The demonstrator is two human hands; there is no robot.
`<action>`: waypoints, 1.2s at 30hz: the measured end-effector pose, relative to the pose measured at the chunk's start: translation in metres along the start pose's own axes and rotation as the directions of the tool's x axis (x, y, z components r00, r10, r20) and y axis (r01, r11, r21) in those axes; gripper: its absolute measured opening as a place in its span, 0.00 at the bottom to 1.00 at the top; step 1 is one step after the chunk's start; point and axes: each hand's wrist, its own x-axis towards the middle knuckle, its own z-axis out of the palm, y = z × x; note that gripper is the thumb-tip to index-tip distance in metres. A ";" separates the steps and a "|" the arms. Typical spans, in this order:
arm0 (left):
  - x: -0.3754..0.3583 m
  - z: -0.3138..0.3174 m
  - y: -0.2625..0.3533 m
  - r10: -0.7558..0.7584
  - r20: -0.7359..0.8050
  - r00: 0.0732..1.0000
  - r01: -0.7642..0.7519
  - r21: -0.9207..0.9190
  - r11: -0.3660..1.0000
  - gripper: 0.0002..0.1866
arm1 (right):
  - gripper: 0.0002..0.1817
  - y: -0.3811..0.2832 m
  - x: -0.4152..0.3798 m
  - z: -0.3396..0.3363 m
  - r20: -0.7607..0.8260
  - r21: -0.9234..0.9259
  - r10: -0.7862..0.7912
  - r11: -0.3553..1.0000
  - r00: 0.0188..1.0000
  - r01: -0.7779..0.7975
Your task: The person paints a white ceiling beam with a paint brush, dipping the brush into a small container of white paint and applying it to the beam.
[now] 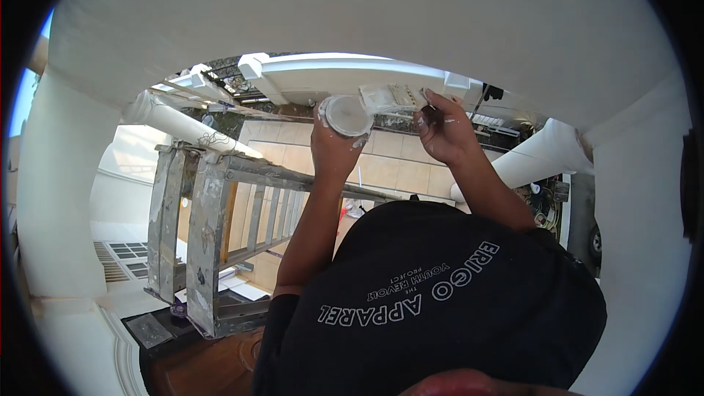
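My left hand (331, 148) is raised in front of me and grips a small round white paint cup (346, 115) from below. My right hand (444, 132), smeared with white paint, holds a wide paintbrush (392, 97) whose paint-covered bristles point left, just above and right of the cup. Brush and cup sit close together, almost touching. Both arms reach out from my black T-shirt (440, 301) with white lettering.
A paint-spattered metal ladder (213, 227) stands to my left. Far below lies a beige tiled floor (389, 165) with white columns (180, 123) and a white railing wall (345, 73). A white plastered surface (367, 0) surrounds the view.
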 end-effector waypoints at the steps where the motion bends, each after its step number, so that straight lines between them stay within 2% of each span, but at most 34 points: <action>1: 0.006 0.001 -0.010 -0.008 0.021 1.000 0.009 -0.059 0.998 0.40 | 0.06 -0.010 0.001 0.005 -0.004 0.003 -0.053 0.999 0.999 0.053; 4: 0.023 -0.007 -0.028 0.026 0.062 0.998 -0.013 -0.211 0.977 0.38 | 0.07 -0.050 0.008 0.029 -0.064 -0.020 -0.310 0.951 0.949 0.309; 6: 0.029 -0.012 -0.028 -0.053 0.099 0.994 0.081 -0.299 0.951 0.35 | 0.09 -0.087 0.020 0.036 -0.040 -0.040 -0.413 0.911 0.910 0.412; 8: 0.031 -0.004 -0.042 -0.018 0.125 0.992 0.065 -0.381 0.922 0.36 | 0.09 -0.121 0.034 0.050 0.189 -0.266 -0.600 0.730 0.777 0.629; 9: 0.030 -0.001 -0.047 -0.007 0.155 0.988 0.075 -0.433 0.898 0.36 | 0.09 -0.136 0.037 0.065 0.247 -0.378 -0.651 0.618 0.718 0.690; 10: 0.030 -0.002 -0.045 0.000 0.152 0.988 0.069 -0.445 0.893 0.36 | 0.09 -0.151 0.042 0.080 0.255 -0.384 -0.655 0.607 0.712 0.696; 11: 0.030 -0.004 -0.039 -0.079 0.197 0.977 0.181 -0.576 0.797 0.36 | 0.10 -0.167 0.046 0.094 0.317 -0.518 -0.660 0.482 0.682 0.707; 12: 0.031 -0.006 -0.035 -0.147 0.255 0.956 0.285 -0.685 0.670 0.36 | 0.11 -0.180 0.048 0.108 0.381 -0.629 -0.652 0.337 0.655 0.701; 13: 0.031 -0.006 -0.033 -0.140 0.248 0.959 0.277 -0.697 0.662 0.36 | 0.11 -0.187 0.042 0.128 0.393 -0.632 -0.651 0.322 0.650 0.705; 15: 0.031 -0.006 -0.032 -0.128 0.192 0.973 0.227 -0.703 0.674 0.36 | 0.14 -0.199 0.029 0.170 0.519 -0.714 -0.621 0.062 0.587 0.697; 16: 0.031 -0.006 -0.034 -0.131 0.183 0.974 0.224 -0.714 0.664 0.36 | 0.14 -0.206 0.023 0.189 0.529 -0.717 -0.611 0.051 0.589 0.696; 18: 0.031 -0.004 -0.037 -0.081 0.156 0.985 0.162 -0.630 0.760 0.36 | 0.07 -0.214 0.011 0.222 0.696 -0.657 -0.593 -0.297 0.405 0.693; 19: 0.031 -0.005 -0.037 -0.088 0.151 0.985 0.166 -0.641 0.750 0.36 | 0.07 -0.211 0.005 0.235 0.701 -0.658 -0.582 -0.306 0.412 0.688; 20: 0.032 -0.005 -0.036 -0.043 0.087 0.995 0.084 -0.546 0.834 0.34 | 0.06 -0.206 -0.001 0.248 0.837 -0.522 -0.496 -0.596 0.230 0.611; 21: 0.032 -0.005 -0.036 0.011 0.033 0.999 0.005 -0.435 0.901 0.33 | 0.06 -0.202 -0.003 0.253 0.936 -0.336 -0.344 -0.822 0.070 0.460; 22: 0.031 -0.003 -0.038 0.005 0.039 0.999 0.012 -0.442 0.897 0.33 | 0.06 -0.198 0.001 0.248 0.937 -0.338 -0.341 -0.824 0.079 0.454; 23: 0.031 -0.002 -0.041 -0.040 0.053 0.998 0.063 -0.536 0.842 0.33 | 0.07 -0.190 0.010 0.234 0.997 -0.081 -0.073 -0.961 0.040 0.265; 24: 0.031 -0.001 -0.042 -0.083 0.072 0.994 0.110 -0.622 0.776 0.34 | 0.09 -0.182 0.019 0.217 0.977 0.200 0.204 -0.978 0.058 0.063; 25: 0.030 -0.002 -0.037 -0.085 0.078 0.993 0.115 -0.626 0.771 0.34 | 0.10 -0.170 0.029 0.192 0.959 0.246 0.254 -0.966 0.123 0.080; 27: 0.028 -0.010 -0.023 -0.205 0.210 0.956 0.287 -0.815 0.503 0.34 | 0.11 -0.143 0.040 0.129 0.930 0.266 0.298 -0.950 0.214 0.166; 28: 0.030 -0.009 -0.025 -0.206 0.195 0.959 0.274 -0.824 0.496 0.34 | 0.11 -0.133 0.043 0.108 0.925 0.243 0.297 -0.943 0.238 0.229; 29: 0.031 -0.007 -0.029 -0.152 0.155 0.976 0.217 -0.710 0.670 0.34 | 0.11 -0.128 0.042 0.102 0.922 0.258 0.311 -0.938 0.232 0.231; 30: 0.032 -0.008 -0.028 -0.092 0.136 0.986 0.153 -0.560 0.814 0.35 | 0.10 -0.123 0.036 0.099 0.919 0.123 0.225 -0.943 0.322 0.308; 31: 0.032 -0.010 -0.026 -0.089 0.139 0.986 0.152 -0.562 0.813 0.35 | 0.09 -0.123 0.030 0.097 0.897 -0.025 0.140 -0.931 0.419 0.364; 33: 0.031 -0.011 -0.019 -0.112 0.171 0.979 0.194 -0.609 0.769 0.35 | 0.07 -0.152 0.028 0.137 0.889 -0.210 -0.004 -0.893 0.459 0.399; 35: 0.032 -0.005 -0.033 -0.127 0.190 0.974 0.220 -0.634 0.741 0.35 | 0.07 -0.185 0.017 0.212 0.926 -0.246 -0.104 -0.895 0.363 0.371; 36: 0.032 -0.002 -0.038 -0.149 0.196 0.969 0.242 -0.652 0.718 0.35 | 0.09 -0.202 0.010 0.250 0.953 -0.228 -0.133 -0.906 0.271 0.357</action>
